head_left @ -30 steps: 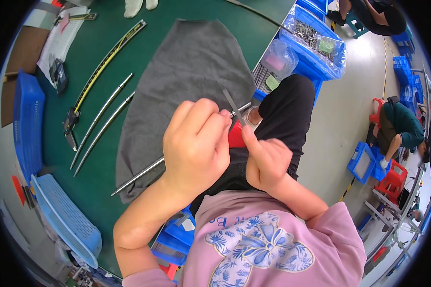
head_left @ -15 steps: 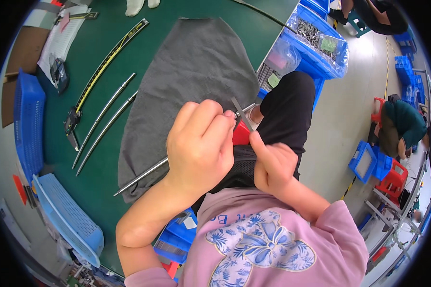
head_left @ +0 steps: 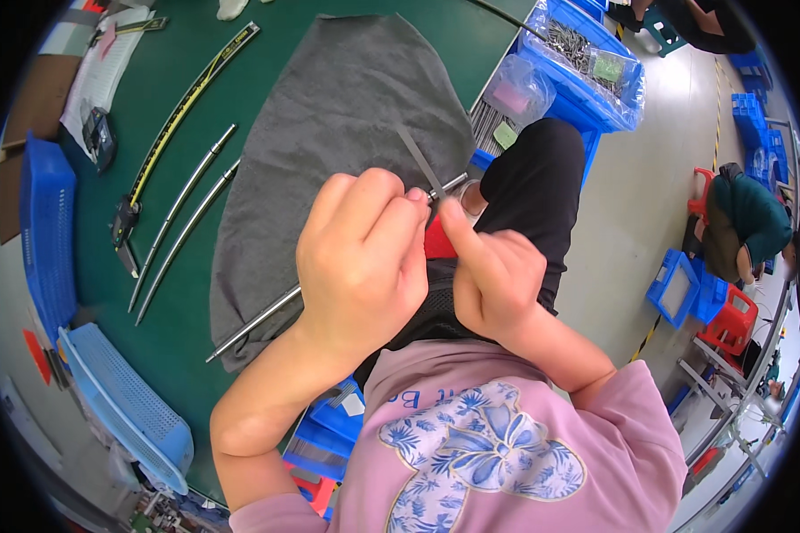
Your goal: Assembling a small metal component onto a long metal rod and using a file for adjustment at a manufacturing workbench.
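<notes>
My left hand [head_left: 360, 258] is closed around a slim shiny metal rod [head_left: 256, 323]. One end of the rod points down-left over the grey cloth [head_left: 347, 98], and the other sticks out past my fingers. In my right hand [head_left: 502, 282], closed with the index finger stretched along it, is a thin flat grey strip that looks like a file [head_left: 418, 155]. It crosses the rod close to my left fingertips and appears to touch it. Two similar metal rods [head_left: 184, 208] lie side by side on the green table, left of the cloth.
A caliper [head_left: 164, 142] lies left of the rods. Blue baskets [head_left: 49, 231] line the table's left edge. At the far right, a blue bin [head_left: 627, 111] holds small metal parts in plastic. A co-worker [head_left: 748, 218] bends over near red stools on the right.
My right hand has pushed the file forward and to the left, so more of it now reaches past the rod. The left hand has shifted slightly up-left in view, still gripping the rod.
</notes>
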The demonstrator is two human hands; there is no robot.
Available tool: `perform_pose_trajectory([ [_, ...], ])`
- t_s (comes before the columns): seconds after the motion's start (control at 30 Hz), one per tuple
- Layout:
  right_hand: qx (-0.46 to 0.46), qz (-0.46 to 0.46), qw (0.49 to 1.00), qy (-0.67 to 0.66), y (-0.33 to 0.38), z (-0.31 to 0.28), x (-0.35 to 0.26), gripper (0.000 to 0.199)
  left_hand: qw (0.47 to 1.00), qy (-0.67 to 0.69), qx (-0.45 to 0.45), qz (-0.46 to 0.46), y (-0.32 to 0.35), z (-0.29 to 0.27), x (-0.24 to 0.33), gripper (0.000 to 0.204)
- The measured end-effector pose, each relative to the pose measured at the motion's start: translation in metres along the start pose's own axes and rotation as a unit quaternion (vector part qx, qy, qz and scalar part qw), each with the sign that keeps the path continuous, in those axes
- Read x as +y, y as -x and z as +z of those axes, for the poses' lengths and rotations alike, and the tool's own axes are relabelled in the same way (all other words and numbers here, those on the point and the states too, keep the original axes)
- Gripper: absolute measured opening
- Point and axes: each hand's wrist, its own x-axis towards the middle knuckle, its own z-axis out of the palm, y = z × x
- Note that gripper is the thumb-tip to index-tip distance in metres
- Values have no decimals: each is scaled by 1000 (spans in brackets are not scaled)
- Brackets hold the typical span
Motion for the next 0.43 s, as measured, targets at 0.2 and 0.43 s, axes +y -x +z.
perform_pose_trajectory([
  [0.2,-22,15,999,22,8,-14,-7,63,1000,9,-6,8,1,2,-1,12],
  [0.43,-18,16,1000,5,38,-12,-1,63,1000,14,-4,1,1,3,0,13],
])
